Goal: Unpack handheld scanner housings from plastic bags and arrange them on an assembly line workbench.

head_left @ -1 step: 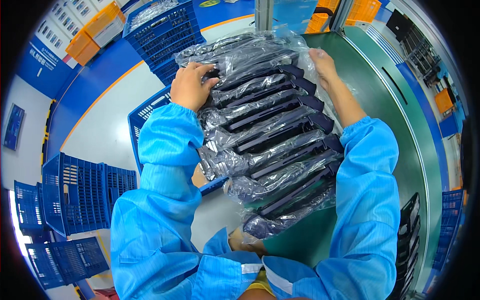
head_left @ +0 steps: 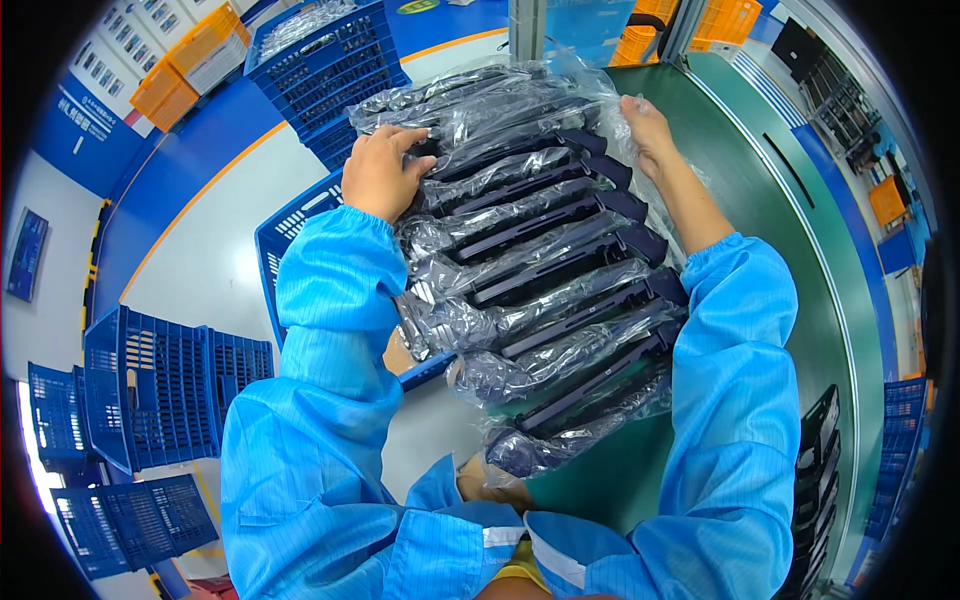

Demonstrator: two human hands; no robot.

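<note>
A row of long dark plastic parts (head_left: pixel 560 240), sleeved in clear plastic bags, lies side by side across the green tabletop, overhanging its left edge. At the far left of the row, my left hand (head_left: pixel 385 172) is closed with bent fingers and thumb on the end of a bagged part. My right hand (head_left: pixel 648 132) grips the opposite end of the far parts, its fingers partly hidden behind crumpled clear film (head_left: pixel 590 85). Both hands are at the far portion of the row; the nearer parts lie untouched between my forearms.
A blue crate (head_left: pixel 268 250) stands under the row's left side. The green table (head_left: pixel 740 170) extends right, with black parts (head_left: pixel 820 470) stacked near its right edge. Blue crates (head_left: pixel 165 390) are at left; a filled blue crate stack (head_left: pixel 330 70) stands behind. A metal post (head_left: pixel 527 30) rises at the back.
</note>
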